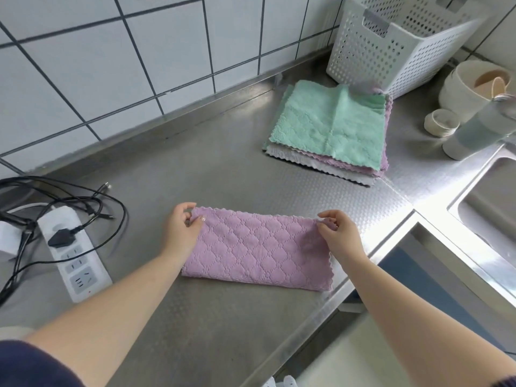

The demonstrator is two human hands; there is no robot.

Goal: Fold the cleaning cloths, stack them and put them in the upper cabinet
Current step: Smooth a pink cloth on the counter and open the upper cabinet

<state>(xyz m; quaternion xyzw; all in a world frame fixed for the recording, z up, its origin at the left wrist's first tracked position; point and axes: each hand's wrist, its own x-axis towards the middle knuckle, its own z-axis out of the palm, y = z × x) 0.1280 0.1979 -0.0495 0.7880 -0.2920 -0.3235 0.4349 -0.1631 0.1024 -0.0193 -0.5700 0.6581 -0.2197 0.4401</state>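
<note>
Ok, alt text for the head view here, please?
Two bare hands, left hand and right hand, pinch the far corners of a purple cloth folded in half on a steel counter. A pile of unfolded cloths lies beyond.

cloth (pixel 258 248) — stack (pixel 329 129) behind, seemingly right

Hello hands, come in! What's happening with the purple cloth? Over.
Left hand and right hand pinch purple cloth far corners. Folded once. Nothing in the way.
</note>
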